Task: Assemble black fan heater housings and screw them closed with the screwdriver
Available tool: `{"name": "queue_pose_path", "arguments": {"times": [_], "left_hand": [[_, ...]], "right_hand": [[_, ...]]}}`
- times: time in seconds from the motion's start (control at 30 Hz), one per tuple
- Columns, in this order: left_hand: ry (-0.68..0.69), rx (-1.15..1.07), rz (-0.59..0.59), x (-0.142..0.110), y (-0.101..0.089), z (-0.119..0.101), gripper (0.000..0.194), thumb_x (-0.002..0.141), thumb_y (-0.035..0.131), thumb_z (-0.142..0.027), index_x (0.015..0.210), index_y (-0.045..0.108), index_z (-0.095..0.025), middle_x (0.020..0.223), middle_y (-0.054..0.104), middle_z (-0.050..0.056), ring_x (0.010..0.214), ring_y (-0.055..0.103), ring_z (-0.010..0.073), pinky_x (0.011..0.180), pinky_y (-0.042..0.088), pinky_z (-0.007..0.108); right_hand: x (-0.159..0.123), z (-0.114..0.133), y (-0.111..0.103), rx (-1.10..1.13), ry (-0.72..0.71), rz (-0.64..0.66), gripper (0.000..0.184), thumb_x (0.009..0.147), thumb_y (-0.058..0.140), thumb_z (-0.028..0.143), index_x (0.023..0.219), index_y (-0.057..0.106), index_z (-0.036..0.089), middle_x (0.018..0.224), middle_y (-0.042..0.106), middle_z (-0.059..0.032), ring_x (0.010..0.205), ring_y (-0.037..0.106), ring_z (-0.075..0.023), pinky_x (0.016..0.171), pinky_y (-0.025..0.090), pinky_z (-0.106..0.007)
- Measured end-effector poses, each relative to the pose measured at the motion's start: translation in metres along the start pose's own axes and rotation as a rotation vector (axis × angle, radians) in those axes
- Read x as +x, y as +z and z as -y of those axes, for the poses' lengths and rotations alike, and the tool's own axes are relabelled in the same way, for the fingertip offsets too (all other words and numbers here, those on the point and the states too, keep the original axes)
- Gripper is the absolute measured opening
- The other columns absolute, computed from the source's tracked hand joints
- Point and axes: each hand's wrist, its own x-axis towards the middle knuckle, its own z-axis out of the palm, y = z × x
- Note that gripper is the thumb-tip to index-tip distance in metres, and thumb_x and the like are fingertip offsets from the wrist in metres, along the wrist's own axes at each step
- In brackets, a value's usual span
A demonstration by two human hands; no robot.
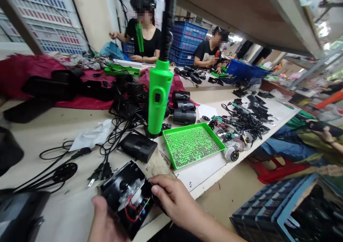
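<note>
Over a cluttered pale bench (64, 120), a green driver (159, 109) hangs at one o'clock from the open black case (118, 193), with a tray (168, 149) of screws (193, 145) at two. The left hand (104, 224) cradles the case from eight o'clock by the bench's near edge; the right hand (174, 199) pinches its rim at three. A slack grip could drop it, and stray fingers might snag the loose red wires (127, 211).
</note>
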Motion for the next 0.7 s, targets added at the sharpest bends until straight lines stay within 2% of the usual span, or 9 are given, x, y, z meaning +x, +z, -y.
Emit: {"name": "queue_pose_path", "arguments": {"times": [0.07,0.17,0.3,0.37,0.47,0.57,0.63,0.7], "left_hand": [[-0.096,-0.078,-0.040,0.000,0.003,0.003,0.070,0.069,0.062,-0.075,0.118,0.070,-0.026,0.114,0.073,0.009,0.129,0.051,0.0361,0.106,0.041,0.053],[-0.150,-0.145,0.017,0.007,-0.005,0.009,0.069,0.069,0.064,-0.072,0.122,0.068,-0.027,0.122,0.070,0.010,0.131,0.048,0.0359,0.108,0.039,0.053],[-0.131,-0.203,0.113,0.019,-0.018,0.015,0.068,0.069,0.070,-0.066,0.129,0.062,-0.034,0.133,0.063,0.006,0.135,0.044,0.0323,0.111,0.035,0.049],[-0.110,-0.224,0.146,0.022,-0.024,0.016,0.067,0.070,0.070,-0.064,0.130,0.060,-0.037,0.136,0.061,0.003,0.136,0.043,0.0306,0.112,0.032,0.048],[-0.067,-0.216,0.228,0.026,-0.035,0.017,0.056,0.079,0.067,-0.057,0.130,0.061,-0.036,0.137,0.059,0.003,0.134,0.045,0.0290,0.114,0.029,0.048],[0.049,-0.156,0.299,0.027,-0.040,0.017,0.046,0.085,0.060,-0.053,0.126,0.065,-0.032,0.134,0.060,0.005,0.130,0.050,0.0282,0.114,0.028,0.048],[0.111,-0.143,0.273,0.024,-0.035,0.017,0.045,0.085,0.057,-0.058,0.118,0.070,-0.030,0.128,0.064,0.006,0.126,0.053,0.0283,0.114,0.027,0.047],[0.122,-0.155,0.196,0.019,-0.025,0.015,0.048,0.082,0.057,-0.065,0.108,0.075,-0.030,0.120,0.068,0.005,0.124,0.054,0.0285,0.114,0.027,0.047]], "right_hand": [[0.003,0.003,-0.002,-0.075,-0.011,0.041,0.024,0.096,0.049,0.020,0.110,0.069,0.020,0.097,0.072,-0.0071,0.091,0.067,-0.0203,0.083,0.052,-0.032],[0.014,0.009,-0.009,-0.276,-0.080,0.011,0.027,0.097,0.048,0.022,0.117,0.065,0.015,0.102,0.067,-0.0114,0.094,0.065,-0.0235,0.084,0.054,-0.038],[0.044,0.019,-0.012,-0.558,-0.327,-0.076,0.033,0.097,0.050,0.025,0.126,0.057,0.011,0.119,0.059,-0.0174,0.110,0.056,-0.0281,0.095,0.051,-0.047],[0.061,0.023,-0.008,-0.677,-0.370,-0.070,0.038,0.096,0.053,0.028,0.129,0.054,0.009,0.129,0.055,-0.0196,0.119,0.051,-0.0305,0.101,0.047,-0.049],[0.079,0.024,-0.002,-0.821,-0.296,-0.035,0.046,0.096,0.054,0.030,0.135,0.050,0.005,0.137,0.051,-0.0216,0.128,0.046,-0.0329,0.109,0.041,-0.050],[0.088,0.020,0.001,-0.866,-0.196,0.004,0.047,0.098,0.052,0.027,0.138,0.047,0.004,0.141,0.050,-0.0214,0.131,0.046,-0.0320,0.112,0.038,-0.048],[0.089,0.014,0.000,-0.877,-0.151,0.019,0.052,0.095,0.056,0.027,0.139,0.046,0.001,0.140,0.050,-0.0245,0.130,0.048,-0.0347,0.110,0.040,-0.050],[0.089,0.009,-0.002,-0.880,-0.123,0.048,0.059,0.092,0.061,0.029,0.140,0.044,-0.002,0.136,0.053,-0.0270,0.125,0.053,-0.0366,0.105,0.044,-0.051]]}}
